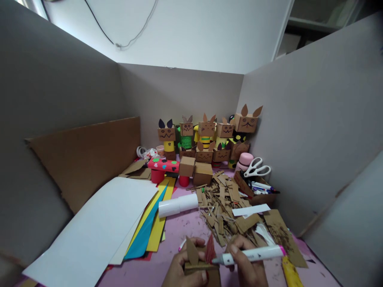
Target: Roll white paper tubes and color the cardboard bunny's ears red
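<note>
My left hand [182,267] is closed around a small cardboard box [212,273] with two pointed cardboard ears on top, at the bottom of the view. One ear [192,251] is plain brown; the other ear [210,249] is coloured red. A white marker [254,255] with a pink end is gripped in my right hand [247,261]. Its grey tip points left and meets the base of the red ear, or nearly so. By my left fingers shows a small white and pink piece [182,244], perhaps the marker's cap. The box's lower part is cut off by the frame.
White sheets [98,227] and coloured paper [146,239] lie left. Cardboard scraps [221,211] heap right of a white paper roll [178,205]. Behind stand several cardboard animal figures [206,129] and a red tube figure [164,164]. Scissors [257,167] and pens sit in a box [263,197].
</note>
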A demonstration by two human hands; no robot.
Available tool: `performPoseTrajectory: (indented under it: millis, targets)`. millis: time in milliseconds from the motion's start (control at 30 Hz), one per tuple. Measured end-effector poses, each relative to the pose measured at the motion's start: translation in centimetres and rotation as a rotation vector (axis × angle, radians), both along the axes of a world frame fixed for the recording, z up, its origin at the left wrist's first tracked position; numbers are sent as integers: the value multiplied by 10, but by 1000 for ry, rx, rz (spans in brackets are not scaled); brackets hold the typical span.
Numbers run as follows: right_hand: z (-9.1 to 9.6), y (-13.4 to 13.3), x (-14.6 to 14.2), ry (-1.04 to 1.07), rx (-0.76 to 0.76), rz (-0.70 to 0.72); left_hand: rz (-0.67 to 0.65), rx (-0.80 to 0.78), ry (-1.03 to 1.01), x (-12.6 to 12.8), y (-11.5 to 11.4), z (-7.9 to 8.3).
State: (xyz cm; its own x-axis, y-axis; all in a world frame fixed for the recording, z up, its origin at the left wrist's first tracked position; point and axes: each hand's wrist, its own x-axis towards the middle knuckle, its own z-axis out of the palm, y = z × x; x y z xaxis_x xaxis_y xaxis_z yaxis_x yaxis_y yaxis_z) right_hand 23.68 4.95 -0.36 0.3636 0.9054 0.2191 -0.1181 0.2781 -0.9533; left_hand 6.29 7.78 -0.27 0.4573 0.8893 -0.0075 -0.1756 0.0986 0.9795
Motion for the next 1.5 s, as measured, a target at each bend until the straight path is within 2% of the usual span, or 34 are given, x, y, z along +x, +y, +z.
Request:
performPoseTrajectory:
  millis: [67,200,367,533,667,800,1200,1400,1500]
  targets:
    - [2,-1,0,-58,-1,9,-1,-16,6,0,0,-1]
    - [5,-2,1,-127,6,-67,-25,5,29,0,1,-3]
    - [2,-1,0,-67,33,10,-25,-5,23,-1,2,-5]
    - [4,-1,0,-26,-23,-76,-27,12,13,1,2,0]
    - [6,-1,-1,-72,12,-47,-28,-9,-5,1,0,2]
    - [7,-1,-1,-82,-25,-88,-32,-17,-9,1,0,2]
    - [4,-2,-3,-55,1,-21,-9,-39,-16,1,-1,-1]
    - [4,-1,-2,-82,26,-65,-38,-20,-4,1,-1,2]
    - [5,-1,-3,-88,0,-41,-34,-23,-10,1,-1,0]
